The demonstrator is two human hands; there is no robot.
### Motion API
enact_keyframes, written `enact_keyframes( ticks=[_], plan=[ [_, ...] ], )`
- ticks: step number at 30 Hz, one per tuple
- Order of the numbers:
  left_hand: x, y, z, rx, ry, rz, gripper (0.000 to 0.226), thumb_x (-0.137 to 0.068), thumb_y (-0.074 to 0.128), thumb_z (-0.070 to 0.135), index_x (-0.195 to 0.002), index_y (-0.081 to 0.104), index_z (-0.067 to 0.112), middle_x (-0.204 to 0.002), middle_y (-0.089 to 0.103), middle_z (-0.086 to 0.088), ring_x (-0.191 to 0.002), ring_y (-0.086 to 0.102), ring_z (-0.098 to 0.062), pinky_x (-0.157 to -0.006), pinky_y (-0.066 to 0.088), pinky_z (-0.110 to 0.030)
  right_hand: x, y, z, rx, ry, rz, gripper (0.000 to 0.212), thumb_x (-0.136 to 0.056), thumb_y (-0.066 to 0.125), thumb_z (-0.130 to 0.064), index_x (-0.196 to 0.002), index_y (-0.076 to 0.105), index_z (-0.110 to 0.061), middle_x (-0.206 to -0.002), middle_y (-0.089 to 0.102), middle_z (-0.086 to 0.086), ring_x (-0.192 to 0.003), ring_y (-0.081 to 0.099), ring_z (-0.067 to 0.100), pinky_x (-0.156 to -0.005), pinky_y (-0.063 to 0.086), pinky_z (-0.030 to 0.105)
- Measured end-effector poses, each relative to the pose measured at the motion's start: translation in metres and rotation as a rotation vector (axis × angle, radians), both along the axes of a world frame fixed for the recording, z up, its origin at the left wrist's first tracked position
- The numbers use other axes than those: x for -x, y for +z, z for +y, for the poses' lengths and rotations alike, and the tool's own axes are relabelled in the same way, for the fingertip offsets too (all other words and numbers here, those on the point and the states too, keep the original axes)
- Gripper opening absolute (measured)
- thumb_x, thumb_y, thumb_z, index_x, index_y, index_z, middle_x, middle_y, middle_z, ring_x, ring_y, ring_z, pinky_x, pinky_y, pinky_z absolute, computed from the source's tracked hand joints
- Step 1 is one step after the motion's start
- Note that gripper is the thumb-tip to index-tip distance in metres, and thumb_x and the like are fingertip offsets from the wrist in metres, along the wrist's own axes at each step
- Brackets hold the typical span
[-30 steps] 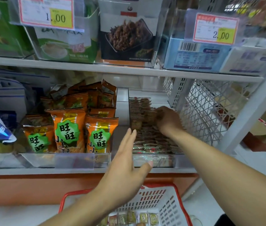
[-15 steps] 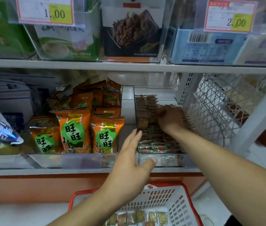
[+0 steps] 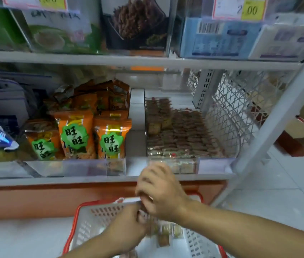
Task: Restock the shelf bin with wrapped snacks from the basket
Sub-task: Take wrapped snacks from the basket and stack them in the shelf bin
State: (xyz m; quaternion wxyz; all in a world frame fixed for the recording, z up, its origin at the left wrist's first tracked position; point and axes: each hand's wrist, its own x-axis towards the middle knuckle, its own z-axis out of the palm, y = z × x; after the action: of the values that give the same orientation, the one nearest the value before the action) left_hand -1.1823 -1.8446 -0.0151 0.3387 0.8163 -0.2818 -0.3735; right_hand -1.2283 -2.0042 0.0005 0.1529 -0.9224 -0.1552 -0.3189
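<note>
The shelf (image 3: 95, 180) carried a clear bin (image 3: 216, 164) at its right end, packed with rows of wrapped snacks (image 3: 181, 135). Below the shelf's front edge sat the red-rimmed basket (image 3: 95, 215), more snacks loose inside. Both hands met over the basket's far rim: the right hand (image 3: 161, 190) curled, the left hand (image 3: 128, 226) curled beneath it; motion blur hid what either gripped.
</note>
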Motion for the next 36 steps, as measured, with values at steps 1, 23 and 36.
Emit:
enact_keyframes(
  ticks=[1,23,36],
  plan=[
    [0.006,-0.02,0.008,-0.123,-0.066,0.005,0.02,-0.079,0.071,0.023,-0.097,0.063,0.027,-0.082,0.066,0.008,-0.079,0.058,-0.011,-0.078,0.047,-0.029,0.011,-0.021,0.003,0.064,0.041,0.058,0.004,-0.079,0.068,-0.011,-0.081,0.068,-0.014,-0.092,0.064,0.004,-0.095,0.058,0.026,-0.087,0.048,0.038],
    [0.054,-0.267,0.088,-0.829,0.002,-0.033,0.11,-0.071,0.082,0.057,-0.154,0.018,0.028,-0.156,0.02,-0.014,-0.142,0.025,-0.034,-0.118,0.033,-0.047,0.021,-0.298,0.111,-1.222,-0.818,1.303,0.094,-0.073,0.088,-0.039,-0.15,0.036,-0.028,-0.139,0.058,0.009,-0.12,0.061,0.028,-0.098,0.052,0.035],
    [0.054,-0.296,0.086,-0.73,0.213,-0.182,0.055,-0.084,0.069,0.03,-0.133,0.044,0.03,-0.131,0.037,0.0,-0.119,0.042,-0.024,-0.098,0.048,-0.042,0.011,-0.316,0.141,-0.848,-0.428,1.172,0.063,-0.094,0.06,-0.015,-0.149,0.038,-0.038,-0.134,0.041,0.0,-0.123,0.044,0.022,-0.104,0.045,0.034]
  ],
)
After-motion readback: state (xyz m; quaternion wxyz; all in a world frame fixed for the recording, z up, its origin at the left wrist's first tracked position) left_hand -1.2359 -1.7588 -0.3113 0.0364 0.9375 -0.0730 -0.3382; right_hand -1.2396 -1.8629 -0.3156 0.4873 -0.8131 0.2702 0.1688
